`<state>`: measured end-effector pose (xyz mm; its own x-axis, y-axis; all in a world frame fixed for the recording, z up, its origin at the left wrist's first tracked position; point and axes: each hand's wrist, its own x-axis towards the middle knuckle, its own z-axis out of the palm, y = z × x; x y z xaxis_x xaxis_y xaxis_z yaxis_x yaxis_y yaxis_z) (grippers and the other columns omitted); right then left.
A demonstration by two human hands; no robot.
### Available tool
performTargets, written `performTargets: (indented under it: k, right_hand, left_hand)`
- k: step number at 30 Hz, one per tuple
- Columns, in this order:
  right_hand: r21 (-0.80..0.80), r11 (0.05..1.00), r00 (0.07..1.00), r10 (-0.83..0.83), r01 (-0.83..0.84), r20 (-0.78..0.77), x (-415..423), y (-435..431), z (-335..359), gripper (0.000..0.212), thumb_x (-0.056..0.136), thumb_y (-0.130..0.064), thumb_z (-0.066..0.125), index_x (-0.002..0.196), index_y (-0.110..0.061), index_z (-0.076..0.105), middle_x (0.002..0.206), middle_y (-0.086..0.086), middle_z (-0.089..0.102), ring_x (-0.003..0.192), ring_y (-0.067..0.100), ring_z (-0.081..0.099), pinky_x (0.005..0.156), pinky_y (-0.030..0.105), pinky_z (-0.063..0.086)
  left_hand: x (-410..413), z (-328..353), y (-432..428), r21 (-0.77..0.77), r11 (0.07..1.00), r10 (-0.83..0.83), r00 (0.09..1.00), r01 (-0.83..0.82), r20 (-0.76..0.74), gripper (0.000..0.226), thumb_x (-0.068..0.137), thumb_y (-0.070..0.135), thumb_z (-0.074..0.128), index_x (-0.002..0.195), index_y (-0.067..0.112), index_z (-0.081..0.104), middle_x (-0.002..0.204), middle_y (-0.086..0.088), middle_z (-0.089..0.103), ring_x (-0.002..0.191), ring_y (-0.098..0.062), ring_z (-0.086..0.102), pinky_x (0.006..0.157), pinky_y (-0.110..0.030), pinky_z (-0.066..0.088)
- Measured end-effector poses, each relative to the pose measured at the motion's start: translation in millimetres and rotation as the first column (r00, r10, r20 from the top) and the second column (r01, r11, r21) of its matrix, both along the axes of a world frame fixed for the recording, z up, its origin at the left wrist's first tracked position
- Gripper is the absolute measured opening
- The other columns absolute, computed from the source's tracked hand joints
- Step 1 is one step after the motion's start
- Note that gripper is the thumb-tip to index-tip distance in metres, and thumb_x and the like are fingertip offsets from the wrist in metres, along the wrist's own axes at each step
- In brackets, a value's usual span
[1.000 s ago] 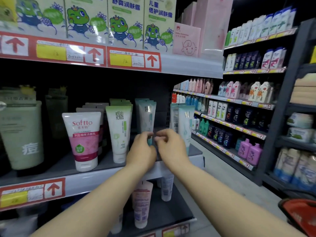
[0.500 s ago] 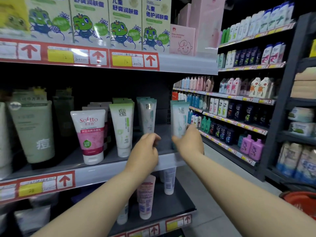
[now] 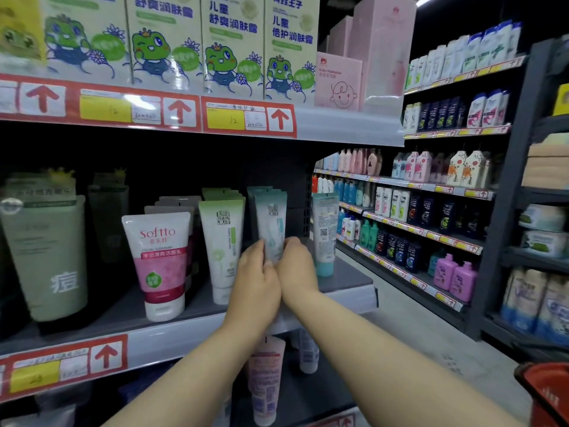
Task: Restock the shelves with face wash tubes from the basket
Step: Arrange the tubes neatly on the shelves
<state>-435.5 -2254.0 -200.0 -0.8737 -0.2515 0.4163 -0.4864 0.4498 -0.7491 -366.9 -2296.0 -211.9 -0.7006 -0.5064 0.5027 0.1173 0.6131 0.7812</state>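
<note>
Both hands meet at the foot of a pale teal face wash tube [image 3: 271, 223] standing on the middle shelf [image 3: 197, 325]. My left hand [image 3: 257, 286] grips its lower left side, my right hand [image 3: 297, 268] its lower right. More teal tubes stand behind it. To the right a teal tube [image 3: 324, 232] stands alone near the shelf's end, its back label facing me. Left of my hands stand a green-topped white tube [image 3: 222, 245] and a pink Softto tube [image 3: 158, 263]. The red basket [image 3: 546, 392] shows at the bottom right corner.
Large grey-green tubes [image 3: 46, 257] fill the shelf's left end. Boxes with a frog cartoon [image 3: 228, 44] line the shelf above. Tubes [image 3: 266, 377] hang on the shelf below. An aisle floor [image 3: 409, 328] runs to the right past dark racks of shampoo bottles [image 3: 431, 217].
My right hand has left the lone teal tube at the shelf's end and come back left. Both hands now hold the front pale teal tube.
</note>
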Motion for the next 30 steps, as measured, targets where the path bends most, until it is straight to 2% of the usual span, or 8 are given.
performTargets:
  k: [5,8,12,16,19,22,27,30]
  right_hand:
    - [0.039,0.999,1.0,0.005,-0.004,-0.029,1.0,2.0,-0.6,0.022,0.093,-0.019,0.051,0.109,-0.004,0.05,0.112,0.016,0.058,0.105,0.033,0.058,0.087,0.041,0.048]
    - [0.032,0.998,0.986,0.062,-0.058,-0.156,6.8,22.2,-1.6,0.047,0.087,-0.018,0.062,0.128,-0.008,0.042,0.122,0.008,0.05,0.116,0.022,0.049,0.097,0.035,0.042]
    - [-0.02,0.988,0.908,-0.146,0.151,-0.394,-1.8,53.9,12.2,0.054,0.085,-0.025,0.068,0.129,-0.01,0.04,0.127,0.006,0.042,0.119,0.02,0.04,0.096,0.027,0.035]
    - [-0.116,0.975,0.977,-0.199,0.19,-0.078,-22.3,61.1,18.1,0.076,0.084,-0.021,0.069,0.142,-0.005,0.023,0.143,0.012,0.033,0.133,0.027,0.033,0.109,0.034,0.028]
    - [-0.21,0.974,0.979,-0.045,0.088,0.201,-28.0,58.2,15.6,0.056,0.088,-0.008,0.062,0.135,-0.004,0.03,0.134,0.013,0.051,0.12,0.027,0.051,0.102,0.036,0.039]
    - [-0.117,0.988,0.98,-0.083,0.105,0.178,-30.1,59.4,12.9,0.039,0.086,-0.008,0.063,0.12,-0.007,0.045,0.123,0.011,0.059,0.111,0.027,0.057,0.092,0.034,0.044]
    - [0.003,0.999,0.992,-0.041,0.041,0.122,-26.9,56.7,9.1,0.047,0.069,-0.031,0.077,0.108,-0.017,0.053,0.112,0.006,0.059,0.1,0.025,0.059,0.091,0.037,0.05]
    - [0.012,0.995,0.988,0.093,-0.095,0.124,-19.0,63.4,8.2,0.033,0.076,-0.023,0.07,0.103,-0.024,0.053,0.107,0.003,0.059,0.096,0.019,0.059,0.091,0.036,0.05]
  left_hand:
    - [0.0,-0.6,-2.6,-0.03,1.0,-0.009,1.0,0.01,0.023,0.05,0.099,0.009,0.033,0.149,0.014,0.026,0.156,0.0,0.022,0.144,-0.011,0.018,0.109,-0.014,0.008]
    - [-0.8,-1.0,-4.8,-0.047,0.999,0.002,0.999,0.0,0.042,0.052,0.099,0.009,0.034,0.15,0.014,0.023,0.158,0.0,0.018,0.145,-0.011,0.014,0.11,-0.015,0.006]
    - [-3.1,-4.9,-4.0,-0.092,0.996,0.019,0.999,-0.015,0.043,0.051,0.097,0.007,0.035,0.148,0.011,0.029,0.156,-0.004,0.021,0.142,-0.015,0.02,0.113,-0.018,0.01]
    - [-1.3,-3.8,-1.0,-0.086,0.996,0.036,0.997,-0.029,0.075,0.052,0.098,0.007,0.034,0.149,0.011,0.025,0.157,-0.002,0.018,0.143,-0.014,0.017,0.107,-0.013,0.007]
    - [0.9,-2.0,-2.0,-0.108,0.994,0.017,0.995,-0.006,0.099,0.052,0.098,0.006,0.033,0.149,0.011,0.024,0.157,-0.002,0.017,0.144,-0.014,0.016,0.107,-0.013,0.006]
    - [0.3,-0.6,-4.8,-0.102,0.995,-0.009,0.994,0.02,0.107,0.052,0.096,0.005,0.033,0.147,0.011,0.03,0.155,-0.002,0.025,0.142,-0.015,0.023,0.117,-0.022,0.014]
    - [-2.8,-0.9,-6.2,-0.092,0.996,-0.007,0.995,0.017,0.104,0.052,0.092,0.002,0.034,0.143,0.01,0.038,0.15,-0.001,0.036,0.137,-0.017,0.033,0.115,-0.029,0.025]
    - [-5.8,-1.0,-6.8,-0.08,0.997,-0.016,0.996,0.023,0.083,0.049,0.089,-0.001,0.035,0.134,0.011,0.05,0.139,-0.001,0.048,0.128,-0.018,0.044,0.109,-0.03,0.035]
